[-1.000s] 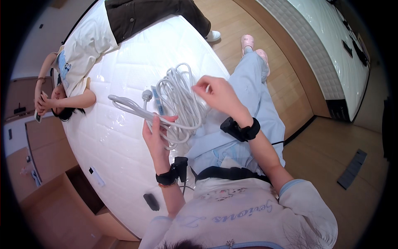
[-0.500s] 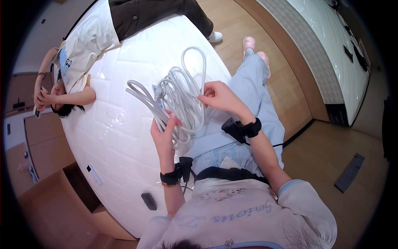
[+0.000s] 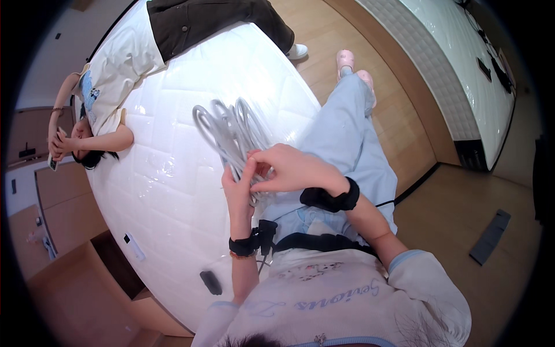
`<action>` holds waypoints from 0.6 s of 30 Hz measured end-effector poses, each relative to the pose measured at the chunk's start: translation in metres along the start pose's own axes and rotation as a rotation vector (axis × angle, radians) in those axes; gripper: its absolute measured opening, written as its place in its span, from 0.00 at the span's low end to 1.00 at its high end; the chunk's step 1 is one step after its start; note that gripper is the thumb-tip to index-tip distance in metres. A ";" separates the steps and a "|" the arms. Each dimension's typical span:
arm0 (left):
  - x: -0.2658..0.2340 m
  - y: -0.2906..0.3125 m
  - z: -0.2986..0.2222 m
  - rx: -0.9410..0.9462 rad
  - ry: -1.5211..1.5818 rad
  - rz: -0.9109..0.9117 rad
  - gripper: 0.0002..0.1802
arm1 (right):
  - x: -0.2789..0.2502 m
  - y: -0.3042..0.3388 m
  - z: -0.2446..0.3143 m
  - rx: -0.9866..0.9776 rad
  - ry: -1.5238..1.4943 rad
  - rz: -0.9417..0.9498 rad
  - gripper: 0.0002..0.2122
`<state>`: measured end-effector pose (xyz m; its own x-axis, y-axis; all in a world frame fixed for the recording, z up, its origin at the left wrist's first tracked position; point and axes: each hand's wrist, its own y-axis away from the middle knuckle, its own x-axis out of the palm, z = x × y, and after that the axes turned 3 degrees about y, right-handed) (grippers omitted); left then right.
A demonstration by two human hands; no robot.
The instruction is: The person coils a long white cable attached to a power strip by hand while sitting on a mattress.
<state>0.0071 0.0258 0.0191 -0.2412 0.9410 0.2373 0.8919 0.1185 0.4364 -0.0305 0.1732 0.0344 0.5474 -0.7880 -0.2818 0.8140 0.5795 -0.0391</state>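
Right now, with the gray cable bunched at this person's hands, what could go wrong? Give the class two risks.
The gray cable fans out in loops beyond the left hand, so loops might slip free or tangle if that grip loosens.

The right hand is close against the left, with a black device strapped at its wrist; a loop could catch on it.
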 end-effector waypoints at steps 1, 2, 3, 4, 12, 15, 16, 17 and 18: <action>0.000 0.000 -0.001 0.053 0.035 0.003 0.18 | -0.004 0.002 -0.002 -0.083 -0.119 -0.031 0.12; 0.000 0.000 -0.004 0.052 0.034 0.001 0.18 | -0.010 0.004 -0.004 -0.082 -0.121 -0.029 0.12; 0.000 0.000 -0.008 0.073 0.081 -0.033 0.17 | -0.023 0.003 -0.001 0.022 -0.145 -0.071 0.13; -0.002 -0.001 -0.010 0.093 0.128 -0.067 0.16 | -0.032 0.002 -0.002 0.127 -0.169 -0.115 0.14; -0.012 0.008 -0.016 0.078 0.207 0.122 0.10 | 0.020 -0.017 -0.090 0.463 -0.108 -0.147 0.15; -0.012 0.009 -0.018 0.105 0.517 0.294 0.09 | 0.036 -0.018 -0.085 0.476 0.018 -0.237 0.19; -0.013 0.009 -0.020 0.110 0.438 0.283 0.09 | 0.033 -0.018 -0.084 0.473 0.017 -0.236 0.19; -0.014 0.009 -0.021 0.113 0.358 0.272 0.08 | 0.026 -0.018 -0.085 0.394 -0.009 -0.324 0.17; -0.015 0.009 -0.022 0.116 0.359 0.271 0.08 | 0.020 -0.017 -0.082 0.315 -0.035 -0.409 0.15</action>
<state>0.0102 0.0057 0.0381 -0.0924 0.7762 0.6237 0.9729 -0.0628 0.2224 -0.0497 0.1644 -0.0490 0.1739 -0.9466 -0.2713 0.9789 0.1362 0.1523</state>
